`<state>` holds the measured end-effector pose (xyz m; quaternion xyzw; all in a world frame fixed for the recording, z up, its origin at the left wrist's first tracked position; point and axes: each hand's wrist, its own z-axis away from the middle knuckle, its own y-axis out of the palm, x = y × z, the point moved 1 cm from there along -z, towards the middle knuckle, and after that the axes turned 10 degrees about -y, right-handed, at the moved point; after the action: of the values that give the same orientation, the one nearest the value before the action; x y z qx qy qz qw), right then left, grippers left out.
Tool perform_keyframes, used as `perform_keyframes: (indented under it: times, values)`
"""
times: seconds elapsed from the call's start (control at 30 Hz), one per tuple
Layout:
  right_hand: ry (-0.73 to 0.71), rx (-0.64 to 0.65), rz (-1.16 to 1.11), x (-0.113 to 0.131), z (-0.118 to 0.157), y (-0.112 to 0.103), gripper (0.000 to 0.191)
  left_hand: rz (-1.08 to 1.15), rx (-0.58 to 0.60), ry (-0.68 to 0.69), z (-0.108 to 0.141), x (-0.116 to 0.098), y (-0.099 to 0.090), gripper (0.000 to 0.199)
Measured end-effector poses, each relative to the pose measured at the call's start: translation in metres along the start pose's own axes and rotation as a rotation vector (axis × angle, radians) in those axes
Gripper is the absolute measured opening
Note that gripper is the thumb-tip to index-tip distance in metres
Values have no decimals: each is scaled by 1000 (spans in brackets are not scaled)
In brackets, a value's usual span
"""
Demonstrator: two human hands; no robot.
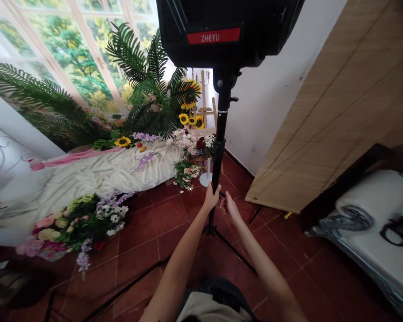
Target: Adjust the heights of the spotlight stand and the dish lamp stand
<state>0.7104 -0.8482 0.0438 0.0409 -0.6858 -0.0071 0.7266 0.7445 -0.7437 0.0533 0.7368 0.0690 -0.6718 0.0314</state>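
A black studio light [221, 36] with a red "ZHEYU" label sits on top of a black light stand [219, 134]. My left hand [211, 198] is wrapped round the stand's pole at about waist height. Just to the right of the pole, my right hand [231, 206] has its fingers closed at a small dark knob [222, 194] on the stand; the fingertips are a little blurred. Below my hands, the stand's legs [235, 248] spread over the red tiled floor [174, 214].
To the left, a cream cloth-covered bench [147, 172] holds flowers, with a large bouquet [77, 223] in front. Palm leaves [151, 85] and sunflowers [191, 120] stand by the window. On the right are a tan hanging blind [322, 112] and a white sofa [383, 201] with silver trim.
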Motion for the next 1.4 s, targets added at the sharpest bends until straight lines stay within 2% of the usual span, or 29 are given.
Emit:
perform_keyframes:
  times: [0.1,0.17,0.23,0.37,0.6,0.7,0.9,1.13,1.4]
  values:
    - [-205,-62,421,4,3,-11,51,6,6,-1,0,-1,-1,35]
    - [-314,-53,686,9,3,-16,48,3,14,11,0,-1,-1,36]
    - [-376,-25,853,11,2,-19,47,0,22,24,-1,0,0,36]
    - [-491,-9,983,7,-2,-17,48,2,23,50,-3,3,0,36]
    - [-514,51,1250,-6,-17,-22,52,-25,12,42,-2,3,0,35]
    - [-533,100,1236,-9,-23,-26,56,-18,13,14,-2,3,1,34]
    - [-504,88,1057,-16,-32,-24,69,-12,10,20,-3,5,3,29]
    - [-530,90,845,-18,-36,-23,68,-15,-2,51,-6,10,5,31]
    - [-503,18,681,-19,-33,-21,66,-8,-19,36,-3,8,9,32]
